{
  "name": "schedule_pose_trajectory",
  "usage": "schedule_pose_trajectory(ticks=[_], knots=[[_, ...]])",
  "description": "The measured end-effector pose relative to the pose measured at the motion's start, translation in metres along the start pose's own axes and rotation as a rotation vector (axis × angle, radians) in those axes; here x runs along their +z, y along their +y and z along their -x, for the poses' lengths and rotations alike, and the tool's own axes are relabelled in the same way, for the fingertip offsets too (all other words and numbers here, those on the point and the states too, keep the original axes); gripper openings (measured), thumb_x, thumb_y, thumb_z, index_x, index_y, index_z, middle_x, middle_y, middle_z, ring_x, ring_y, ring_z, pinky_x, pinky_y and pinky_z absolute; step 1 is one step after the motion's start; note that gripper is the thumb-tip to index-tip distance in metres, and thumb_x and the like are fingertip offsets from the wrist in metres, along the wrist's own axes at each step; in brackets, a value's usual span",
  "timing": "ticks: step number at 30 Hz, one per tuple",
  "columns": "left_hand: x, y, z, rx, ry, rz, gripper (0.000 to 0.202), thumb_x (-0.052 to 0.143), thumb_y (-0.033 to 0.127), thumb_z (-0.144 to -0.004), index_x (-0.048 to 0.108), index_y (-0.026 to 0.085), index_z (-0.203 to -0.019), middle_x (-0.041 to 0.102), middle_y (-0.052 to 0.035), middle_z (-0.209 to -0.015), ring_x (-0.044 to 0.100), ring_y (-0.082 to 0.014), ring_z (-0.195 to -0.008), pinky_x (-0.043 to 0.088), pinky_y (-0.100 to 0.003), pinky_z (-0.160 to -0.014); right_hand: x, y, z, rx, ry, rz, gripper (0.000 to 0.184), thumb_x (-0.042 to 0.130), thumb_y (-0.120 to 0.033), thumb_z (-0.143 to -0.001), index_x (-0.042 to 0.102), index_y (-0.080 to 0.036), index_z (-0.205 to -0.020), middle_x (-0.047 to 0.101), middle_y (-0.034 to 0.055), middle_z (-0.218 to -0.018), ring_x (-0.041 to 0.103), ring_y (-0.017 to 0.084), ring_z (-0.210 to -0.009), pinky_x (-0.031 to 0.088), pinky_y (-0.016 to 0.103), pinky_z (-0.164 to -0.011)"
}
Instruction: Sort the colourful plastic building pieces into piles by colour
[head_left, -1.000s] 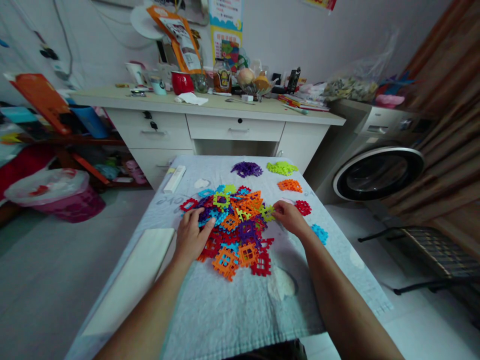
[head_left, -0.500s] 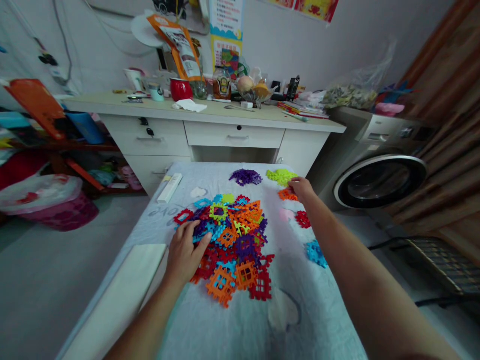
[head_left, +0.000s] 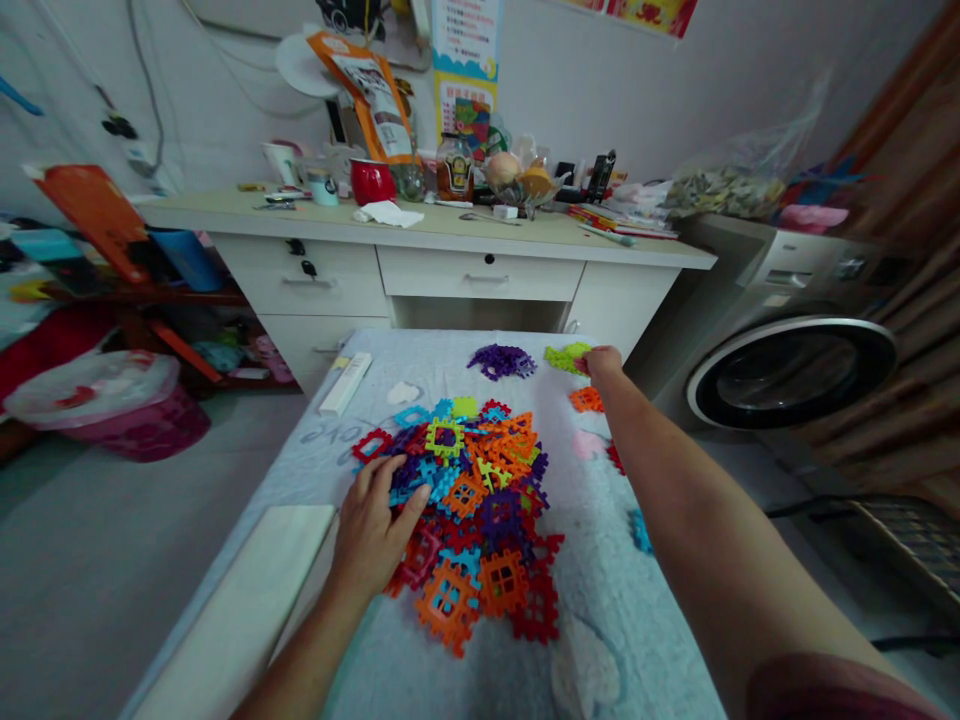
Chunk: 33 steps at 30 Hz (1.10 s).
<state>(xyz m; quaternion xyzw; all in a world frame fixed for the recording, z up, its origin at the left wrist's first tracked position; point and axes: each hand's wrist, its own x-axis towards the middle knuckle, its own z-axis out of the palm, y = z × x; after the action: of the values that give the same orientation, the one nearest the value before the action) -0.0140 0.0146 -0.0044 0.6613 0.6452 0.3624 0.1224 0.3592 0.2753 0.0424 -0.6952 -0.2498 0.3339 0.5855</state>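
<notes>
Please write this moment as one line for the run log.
left hand: flat on mixed tile pile | right hand: at green tile pile

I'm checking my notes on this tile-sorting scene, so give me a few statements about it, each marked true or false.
1. The left hand lies on the mixed pile of plastic tiles on the cloth-covered table. True.
2. The purple pile lies to the person's left of the lime-green pile. True.
3. The right hand is at the purple pile. False: it is at the lime-green pile.
4. The red mug stands on the cloth-covered table. False: it stands on the white desk behind it.
</notes>
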Motion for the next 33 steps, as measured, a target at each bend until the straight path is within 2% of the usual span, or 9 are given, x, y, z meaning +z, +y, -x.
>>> schedule_pose_trajectory(ticks=[8,13,16,19,23,25,28,31,33], knots=[[0.0,0.003,-0.001,0.001,0.014,0.008,0.052,0.047,0.056,-0.087,0.053,0.021,-0.124,0.053,-0.0106,-0.125,0.053,-0.0282,-0.119,0.042,-0.049,-0.105,-0.012,-0.003,0.016,-0.023,-0.086,-0.153,0.028,0.059,0.005,-0.067,0.053,-0.017,-0.083,0.055,-0.004,-0.071,0.063,0.008,-0.061,0.056,0.019,-0.059],[0.0,0.002,0.0,0.003,0.022,0.003,0.053,0.047,0.056,-0.087,0.054,0.02,-0.125,0.053,-0.0114,-0.126,0.052,-0.0286,-0.121,0.041,-0.049,-0.106,-0.033,-0.007,0.052,-0.049,-0.174,-0.22,0.025,0.056,0.004,-0.066,0.056,-0.016,-0.08,0.06,-0.0029,-0.075,0.065,0.008,-0.064,0.057,0.02,-0.063],[0.0,0.002,0.001,0.004,0.035,0.008,0.051,0.049,0.055,-0.086,0.054,0.022,-0.124,0.053,-0.0107,-0.125,0.052,-0.0282,-0.12,0.041,-0.049,-0.106,-0.043,0.0,0.085,-0.068,-0.296,-0.199,0.02,0.057,-0.003,-0.069,0.057,-0.017,-0.084,0.065,-0.0001,-0.077,0.066,0.011,-0.065,0.056,0.022,-0.06],[0.0,0.002,0.002,0.004,0.031,0.015,0.05,0.049,0.055,-0.086,0.054,0.022,-0.124,0.053,-0.0103,-0.125,0.052,-0.0281,-0.12,0.041,-0.049,-0.107,-0.047,0.014,0.118,-0.184,-0.482,-0.023,0.016,0.059,-0.014,-0.074,0.06,-0.017,-0.089,0.069,0.0026,-0.08,0.066,0.013,-0.067,0.053,0.024,-0.06],[-0.001,0.003,0.002,0.009,0.027,0.027,0.049,0.049,0.054,-0.087,0.054,0.022,-0.124,0.053,-0.0106,-0.125,0.051,-0.0283,-0.12,0.04,-0.05,-0.107,-0.044,0.03,0.152,-0.491,-0.658,0.479,0.018,0.06,-0.019,-0.077,0.067,-0.017,-0.094,0.072,0.0065,-0.094,0.066,0.018,-0.086,0.051,0.032,-0.08],[-0.002,0.004,0.002,0.008,0.027,0.032,0.05,0.049,0.054,-0.087,0.053,0.022,-0.125,0.053,-0.0107,-0.125,0.051,-0.0284,-0.12,0.04,-0.05,-0.107,-0.042,0.034,0.162,-0.64,-0.679,0.714,0.026,0.059,-0.019,-0.081,0.068,-0.017,-0.105,0.07,0.0099,-0.111,0.063,0.021,-0.103,0.047,0.034,-0.093],[-0.002,0.005,0.002,0.008,0.027,0.029,0.05,0.05,0.054,-0.087,0.054,0.022,-0.124,0.053,-0.0102,-0.123,0.052,-0.0284,-0.119,0.041,-0.049,-0.106,-0.037,0.04,0.167,-0.764,-0.693,0.923,0.04,0.049,-0.013,-0.087,0.06,-0.013,-0.125,0.06,0.0148,-0.132,0.055,0.023,-0.121,0.037,0.036,-0.106],[-0.002,0.005,0.001,0.01,0.028,0.018,0.049,0.05,0.054,-0.087,0.054,0.023,-0.125,0.053,-0.01,-0.124,0.052,-0.0282,-0.12,0.041,-0.049,-0.106,-0.033,0.046,0.167,-0.815,-0.719,1.041,0.044,0.04,-0.008,-0.09,0.056,-0.012,-0.131,0.058,0.0156,-0.135,0.053,0.022,-0.123,0.035,0.034,-0.106],[-0.002,0.004,0.001,0.011,0.026,0.01,0.05,0.049,0.054,-0.087,0.053,0.022,-0.125,0.053,-0.0106,-0.125,0.052,-0.0282,-0.12,0.041,-0.049,-0.106,-0.032,0.049,0.165,-0.828,-0.709,1.098,0.043,0.041,-0.009,-0.09,0.059,-0.015,-0.129,0.061,0.0151,-0.129,0.055,0.022,-0.118,0.037,0.032,-0.101]])
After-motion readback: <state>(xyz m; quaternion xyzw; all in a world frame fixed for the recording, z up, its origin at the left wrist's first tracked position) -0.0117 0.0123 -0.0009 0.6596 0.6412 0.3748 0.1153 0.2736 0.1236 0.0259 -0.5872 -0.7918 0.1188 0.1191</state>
